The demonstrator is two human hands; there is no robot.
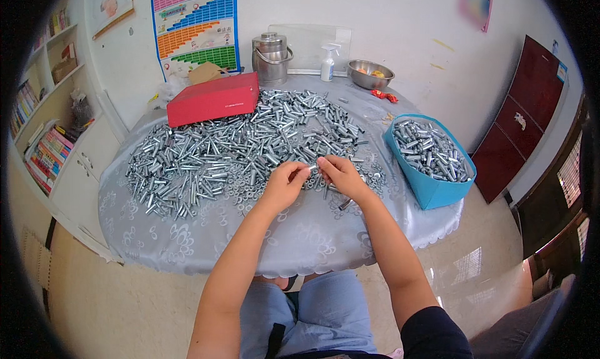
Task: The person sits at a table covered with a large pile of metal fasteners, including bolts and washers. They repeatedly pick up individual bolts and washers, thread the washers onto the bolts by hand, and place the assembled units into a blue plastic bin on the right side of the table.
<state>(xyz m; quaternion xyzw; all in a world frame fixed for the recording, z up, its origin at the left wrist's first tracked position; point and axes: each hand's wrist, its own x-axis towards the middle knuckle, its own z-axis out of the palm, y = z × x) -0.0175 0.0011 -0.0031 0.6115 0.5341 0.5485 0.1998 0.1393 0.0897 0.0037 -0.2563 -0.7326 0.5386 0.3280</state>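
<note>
Both my hands meet over the near edge of a large heap of silvery metal parts (pixel 200 149) on the table. Fingertips of my left hand (pixel 285 184) are pinched on one end of a small, shiny metal sleeve (pixel 313 168). The thumb and fingers of my right hand (pixel 342 176) close on its other end. My fingers partly cover it, so whether a bolt sits inside is hidden. Beneath and beside my hands lie loose washers (pixel 245 191) and short tubes. One darker-ended tube (pixel 345 204) rests just below my right hand.
A blue fabric bin (pixel 445 194) full of similar metal parts stands at the right. A red box (pixel 214 101) lies at the back of the heap. Behind are a steel canister (pixel 271 59), a spray bottle (pixel 327 64) and a metal bowl (pixel 369 76) with fruit.
</note>
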